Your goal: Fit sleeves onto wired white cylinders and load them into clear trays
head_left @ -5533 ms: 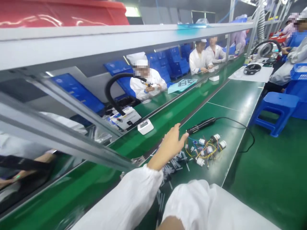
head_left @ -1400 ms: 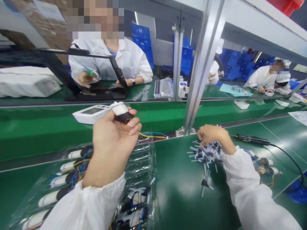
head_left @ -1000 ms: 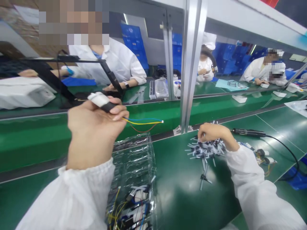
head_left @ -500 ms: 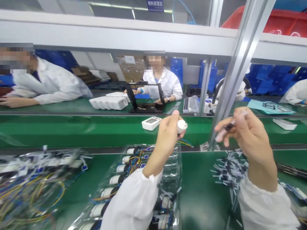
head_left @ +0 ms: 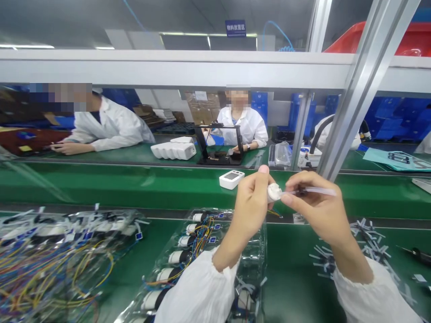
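Observation:
My left hand point(head_left: 252, 202) is closed around a small white cylindrical part point(head_left: 274, 192), its round end facing right. Between the thumb and fingers of my right hand point(head_left: 313, 202) is a thin translucent tube point(head_left: 319, 191) with a black piece in its middle. The tube's left end meets the white part's end face; whether it is pushed on, I cannot tell. Below my left arm, a clear plastic tray point(head_left: 261, 251) carries several white-and-black cylinders point(head_left: 180, 257) with coloured wires. A pile of similar tubes with black pieces point(head_left: 367, 242) lies beyond my right wrist.
Bundled wired parts point(head_left: 67, 260) cover the left of the green bench. A white device with a screen point(head_left: 232, 179) rests on the ledge ahead. A metal post point(head_left: 363, 80) rises at right, near a screwdriver point(head_left: 419, 255). Co-workers in white coats sit opposite.
My right hand has moved left, bringing the tube from well apart to the end of the white part. My left hand still holds that part. The camera view has shifted.

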`<state>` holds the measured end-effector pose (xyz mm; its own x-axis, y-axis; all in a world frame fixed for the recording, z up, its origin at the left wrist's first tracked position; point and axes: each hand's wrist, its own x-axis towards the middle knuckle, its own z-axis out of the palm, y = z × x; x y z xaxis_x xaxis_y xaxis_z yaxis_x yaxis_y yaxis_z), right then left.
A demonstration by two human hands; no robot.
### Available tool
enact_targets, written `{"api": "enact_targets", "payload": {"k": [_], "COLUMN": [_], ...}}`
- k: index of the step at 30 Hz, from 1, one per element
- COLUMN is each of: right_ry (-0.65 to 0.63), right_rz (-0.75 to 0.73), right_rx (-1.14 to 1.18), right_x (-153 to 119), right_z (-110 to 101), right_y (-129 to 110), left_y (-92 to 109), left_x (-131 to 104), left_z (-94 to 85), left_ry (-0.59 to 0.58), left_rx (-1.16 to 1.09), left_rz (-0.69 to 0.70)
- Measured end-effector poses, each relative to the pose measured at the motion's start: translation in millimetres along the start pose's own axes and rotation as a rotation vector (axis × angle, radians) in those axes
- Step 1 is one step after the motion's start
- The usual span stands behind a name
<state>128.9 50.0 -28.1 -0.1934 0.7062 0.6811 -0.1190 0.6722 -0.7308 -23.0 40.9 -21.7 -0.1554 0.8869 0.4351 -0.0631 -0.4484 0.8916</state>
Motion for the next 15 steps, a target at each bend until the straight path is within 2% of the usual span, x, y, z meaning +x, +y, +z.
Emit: {"api": "enact_targets", "payload": {"k": [6, 11, 15], "right_ry": [-0.082, -0.018, -0.009], "right_rz": [-0.028, -0.124, -0.176], "right_rx": [-0.028, -0.122, -0.171], "right_x": [-3.9, -8.3, -8.7], "right_z": [4.0, 2.2, 2.9], "right_y": [0.2, 0.8, 2.1], "left_y": [4.8, 1.6, -2.3], "left_x": [-3.0, -2.8, -2.7], "left_z": [-2.3, -3.1, -2.4], "left_ry": [0.014, 0.055, 0.069], "left_rx": [0.082, 0.199, 0.238], "left_rz": [0.090, 0.195, 0.225]}}
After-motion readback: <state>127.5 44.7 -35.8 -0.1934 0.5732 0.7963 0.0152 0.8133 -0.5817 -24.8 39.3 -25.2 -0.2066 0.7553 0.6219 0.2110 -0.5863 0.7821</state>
